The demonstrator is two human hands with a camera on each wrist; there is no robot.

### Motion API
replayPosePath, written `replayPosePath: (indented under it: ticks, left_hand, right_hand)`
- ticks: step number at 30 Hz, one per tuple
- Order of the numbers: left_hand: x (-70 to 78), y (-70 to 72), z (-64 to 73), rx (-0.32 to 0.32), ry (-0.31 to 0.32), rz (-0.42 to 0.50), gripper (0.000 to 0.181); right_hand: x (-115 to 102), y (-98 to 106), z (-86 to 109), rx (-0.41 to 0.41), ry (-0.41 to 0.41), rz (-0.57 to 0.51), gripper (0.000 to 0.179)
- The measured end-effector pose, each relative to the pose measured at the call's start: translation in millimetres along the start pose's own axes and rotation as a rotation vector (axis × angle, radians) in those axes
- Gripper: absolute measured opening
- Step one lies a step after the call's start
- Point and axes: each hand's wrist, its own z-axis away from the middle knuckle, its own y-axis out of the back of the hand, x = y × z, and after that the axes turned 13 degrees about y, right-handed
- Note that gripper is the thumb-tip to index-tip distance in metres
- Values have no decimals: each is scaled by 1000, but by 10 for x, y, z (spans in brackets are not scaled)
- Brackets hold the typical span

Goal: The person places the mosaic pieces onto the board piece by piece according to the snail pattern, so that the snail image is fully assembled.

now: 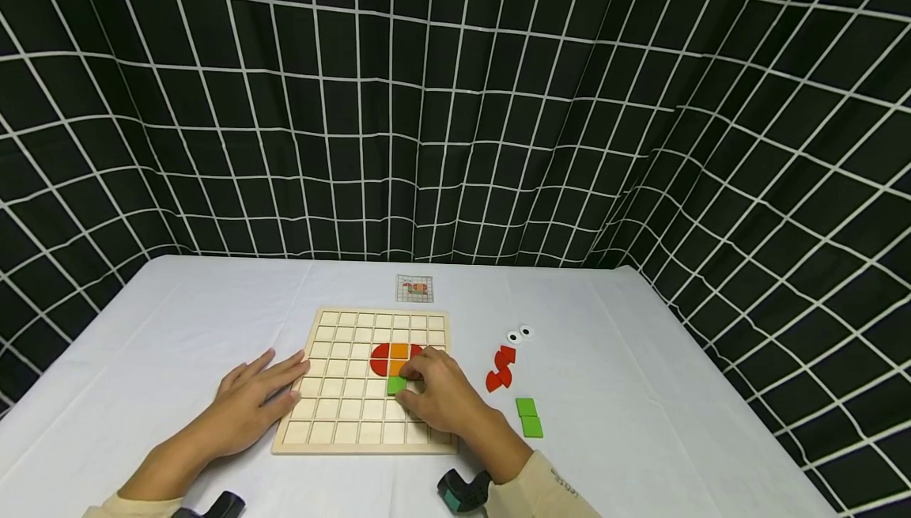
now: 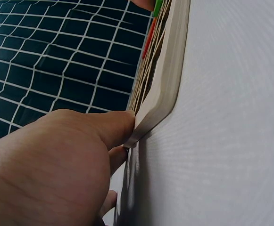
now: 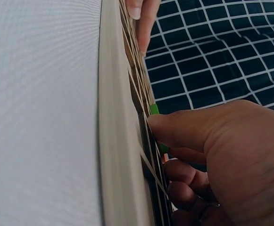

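Note:
A wooden grid board (image 1: 342, 431) lies on the white table. On its cells sit orange squares (image 1: 400, 351), red rounded pieces (image 1: 380, 360) at either side of them, and a green square (image 1: 396, 385) just below. My right hand (image 1: 444, 391) is over the board's right half, thumb and forefinger beside that green square. In the right wrist view they pinch a green square tile (image 3: 163, 148), mostly hidden by the thumb. My left hand (image 1: 249, 407) rests at the board's left edge with fingers extended, the thumb on the rim in the left wrist view.
Right of the board lie two green squares (image 1: 529, 417), several red pieces (image 1: 504, 368) and two white eye discs (image 1: 519, 334). Behind the board is a small picture card (image 1: 415, 289). A black cloth with a white grid (image 1: 370, 107) hangs round the table.

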Motion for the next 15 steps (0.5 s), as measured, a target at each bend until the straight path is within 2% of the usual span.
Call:
replayPosePath:
  ticks: [15]
  left_hand:
    - [-7,-6,3,-2,-1,5,45]
  right_hand:
    - [-8,14,14,5,-9,-15,14]
